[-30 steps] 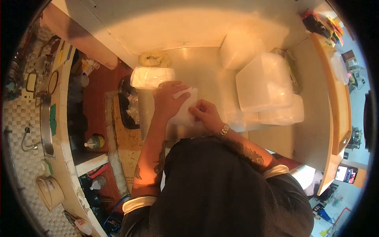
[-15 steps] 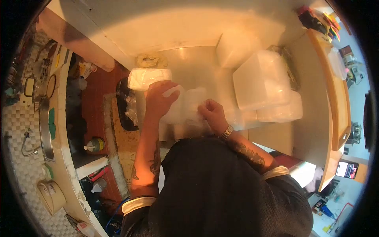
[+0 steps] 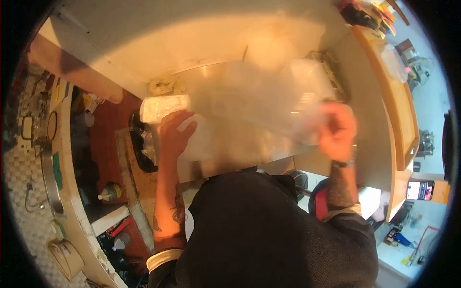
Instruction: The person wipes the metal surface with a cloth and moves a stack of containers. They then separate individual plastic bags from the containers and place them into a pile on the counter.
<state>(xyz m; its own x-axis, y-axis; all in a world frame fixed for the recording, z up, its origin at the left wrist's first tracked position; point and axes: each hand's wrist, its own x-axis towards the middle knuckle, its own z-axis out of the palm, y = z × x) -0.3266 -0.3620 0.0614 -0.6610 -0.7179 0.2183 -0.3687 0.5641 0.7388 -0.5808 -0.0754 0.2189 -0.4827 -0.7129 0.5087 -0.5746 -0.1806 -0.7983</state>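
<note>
My left hand (image 3: 175, 129) rests over white translucent plastic sheeting (image 3: 200, 139) on the worktop, its thumb and fingers curled around an edge. Just beyond its fingertips lies a white wrapped packet (image 3: 165, 108). Out to the right, my right hand (image 3: 336, 132), smeared by motion, is closed on a clear plastic film (image 3: 269, 108). That film spans the space between the hands and veils what lies behind it. White translucent stacked packs (image 3: 312, 79) stand at the back right, partly hidden by the film and the hand.
A yellowish folded bundle (image 3: 165, 86) lies behind the packet. To the left are a black bin (image 3: 139, 151) and a counter with a sink (image 3: 53, 187). A wooden board (image 3: 389, 101) edges the right side, with a phone (image 3: 420, 190) beyond it.
My right hand has swung right and slightly up from the middle, drawing the clear film out with it. My left hand stays by the packet. The view has shifted somewhat.
</note>
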